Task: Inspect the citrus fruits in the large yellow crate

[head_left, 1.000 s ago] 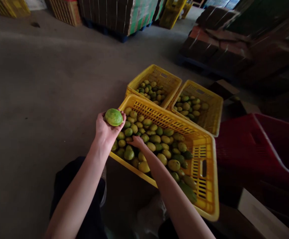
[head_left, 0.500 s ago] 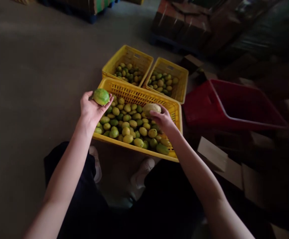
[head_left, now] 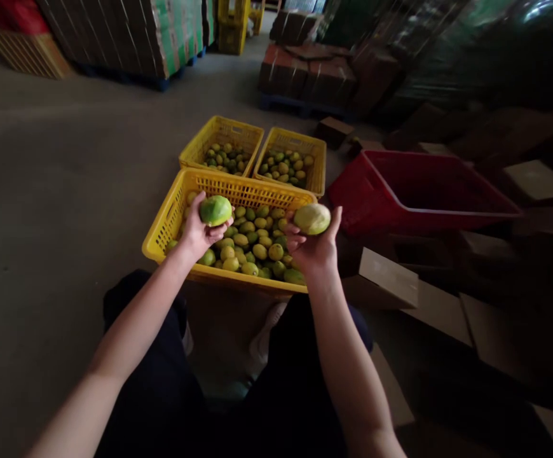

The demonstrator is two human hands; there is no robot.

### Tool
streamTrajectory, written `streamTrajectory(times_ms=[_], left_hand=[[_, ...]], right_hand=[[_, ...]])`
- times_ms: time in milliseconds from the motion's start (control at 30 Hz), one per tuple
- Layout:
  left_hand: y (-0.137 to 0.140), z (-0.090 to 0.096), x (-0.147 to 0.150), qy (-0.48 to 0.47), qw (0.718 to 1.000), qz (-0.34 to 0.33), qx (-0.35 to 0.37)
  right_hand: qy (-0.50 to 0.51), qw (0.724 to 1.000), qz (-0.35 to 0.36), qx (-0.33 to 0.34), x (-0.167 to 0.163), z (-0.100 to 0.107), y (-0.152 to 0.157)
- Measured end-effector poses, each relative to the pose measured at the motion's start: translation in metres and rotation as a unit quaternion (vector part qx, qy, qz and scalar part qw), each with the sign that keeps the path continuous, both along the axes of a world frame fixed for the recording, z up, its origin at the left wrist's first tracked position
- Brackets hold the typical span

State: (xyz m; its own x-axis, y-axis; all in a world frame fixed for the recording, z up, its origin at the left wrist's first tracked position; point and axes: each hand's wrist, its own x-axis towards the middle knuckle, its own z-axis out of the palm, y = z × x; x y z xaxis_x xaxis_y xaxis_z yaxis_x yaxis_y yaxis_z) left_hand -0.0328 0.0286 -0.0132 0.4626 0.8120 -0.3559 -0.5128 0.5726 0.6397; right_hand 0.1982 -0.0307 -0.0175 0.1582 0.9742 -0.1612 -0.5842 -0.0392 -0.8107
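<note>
A green lemon (head_left: 216,210) rests in my left hand (head_left: 197,230), its fingers curled around the underside. My right hand (head_left: 315,250), palm up, holds a pale yellow-green lemon (head_left: 312,219) between thumb and fingers. Both hands are above the near yellow crate (head_left: 162,232), the left over its left half and the right at its right end. Inside that crate lie many yellow and green lemons (head_left: 260,251), partly covered by my hands.
Two more yellow crates (head_left: 193,149) with lemons stand just behind. On the right are a red bin (head_left: 353,191) and several open cardboard boxes (head_left: 388,277). Stacked cartons (head_left: 283,70) sit on a pallet farther back; a strapped stack (head_left: 114,38) stands at the far left.
My right hand has turned palm up and lifted its lemon toward the crate's right end. My left hand has come inward over the crate with the green lemon. The view has tilted up.
</note>
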Motion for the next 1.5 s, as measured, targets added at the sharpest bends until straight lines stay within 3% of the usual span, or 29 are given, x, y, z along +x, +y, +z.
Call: streamTrajectory(times_ms=[100, 233, 333, 467, 600, 733, 833, 933, 1100, 1200, 1333, 1500], left_hand=[[0.0, 0.002, 0.01, 0.034, 0.992, 0.066, 0.103], [-0.01, 0.008, 0.014, 0.108, 0.95, 0.127, 0.265], [-0.029, 0.004, 0.012, 0.14, 0.936, 0.128, 0.297], [-0.052, -0.019, 0.017, 0.125, 0.945, 0.155, 0.258], [-0.061, -0.041, 0.03, 0.045, 0.96, 0.205, 0.182], [-0.062, -0.043, 0.043, -0.078, 0.968, 0.234, 0.034], [-0.064, -0.037, 0.052, -0.153, 0.954, 0.258, -0.017], [-0.068, -0.033, 0.061, -0.204, 0.936, 0.285, -0.028], [-0.072, -0.031, 0.064, -0.235, 0.918, 0.313, -0.066], [-0.073, -0.03, 0.063, -0.227, 0.911, 0.328, -0.103], [-0.078, -0.031, 0.067, -0.226, 0.923, 0.292, -0.106], [-0.086, -0.035, 0.071, -0.194, 0.949, 0.246, -0.029]], right_hand=[[-0.034, 0.998, -0.042, -0.021, -0.012, 0.002, -0.006], [-0.171, 0.974, -0.142, 0.037, -0.023, 0.009, -0.024], [-0.265, 0.951, -0.13, 0.092, -0.03, 0.008, -0.039], [-0.247, 0.958, -0.112, 0.096, -0.045, -0.004, -0.047], [-0.181, 0.972, -0.141, 0.06, -0.059, -0.017, -0.041], [-0.055, 0.988, -0.146, 0.011, -0.074, -0.025, -0.03], [0.015, 0.988, -0.15, 0.028, -0.089, -0.029, -0.02], [0.019, 0.984, -0.165, 0.056, -0.103, -0.034, -0.013], [-0.101, 0.968, -0.202, 0.106, -0.109, -0.045, -0.017], [-0.103, 0.973, -0.189, 0.082, -0.104, -0.04, -0.023], [-0.025, 0.988, -0.15, 0.017, -0.096, -0.026, -0.027], [0.002, 0.988, -0.152, -0.003, -0.089, -0.019, -0.035]])
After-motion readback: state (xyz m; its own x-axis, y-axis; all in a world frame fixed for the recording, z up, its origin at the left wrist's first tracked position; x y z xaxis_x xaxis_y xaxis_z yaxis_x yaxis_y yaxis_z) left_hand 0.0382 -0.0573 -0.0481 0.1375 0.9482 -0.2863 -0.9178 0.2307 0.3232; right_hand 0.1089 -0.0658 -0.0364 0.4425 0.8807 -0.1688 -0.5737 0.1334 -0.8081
